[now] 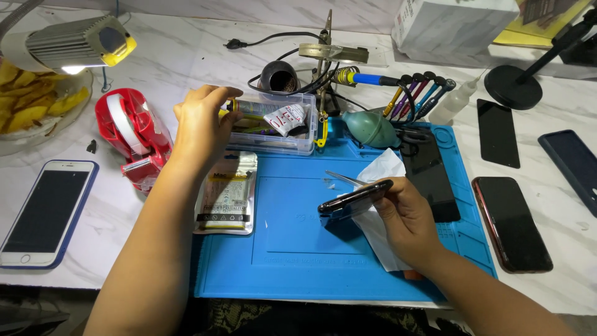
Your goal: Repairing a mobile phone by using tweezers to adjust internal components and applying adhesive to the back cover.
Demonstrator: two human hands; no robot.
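Silver battery pouch (pixel 226 193) beside blue mat (pixel 298 249)

phone (pixel 354 198): glossy | mat (pixel 298 249): matt rubbery | box (pixel 273 134): clear plastic

Both bare forearms come up from the near edge. The left hand (pixel 202 121) is stretched out to the far left, palm down, wrist a bit bent, fingers curled with thumb and fingertips pinched together. The right hand (pixel 404 218) sits nearer on the right, fingers folded in a closed grip, thumb pointing left, back of the hand facing up.
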